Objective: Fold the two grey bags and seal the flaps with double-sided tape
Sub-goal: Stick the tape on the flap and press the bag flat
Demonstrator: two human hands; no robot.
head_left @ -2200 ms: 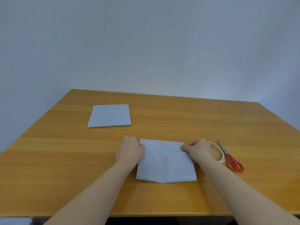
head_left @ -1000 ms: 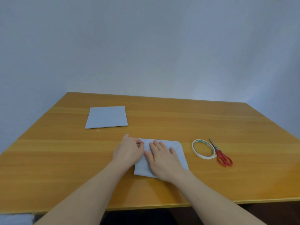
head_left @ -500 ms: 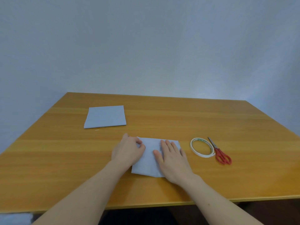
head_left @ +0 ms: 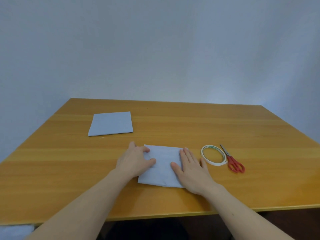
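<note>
A folded grey bag (head_left: pixel 163 166) lies flat on the wooden table (head_left: pixel 190 125) in front of me. My left hand (head_left: pixel 136 161) rests on its left edge, fingers bent, thumb on the bag. My right hand (head_left: pixel 191 168) lies flat with straight fingers over the bag's right side, pressing it down. A second folded grey bag (head_left: pixel 110 123) lies further back on the left, untouched. A roll of double-sided tape (head_left: pixel 213 155) lies just right of my right hand.
Red-handled scissors (head_left: pixel 232 161) lie to the right of the tape roll. The table's near edge runs just below my forearms. A plain pale wall stands behind the table.
My right hand left the bag's right top corner, came down flat on the bag's left part, then slid rightward across it. My left hand stayed at the left edge.
</note>
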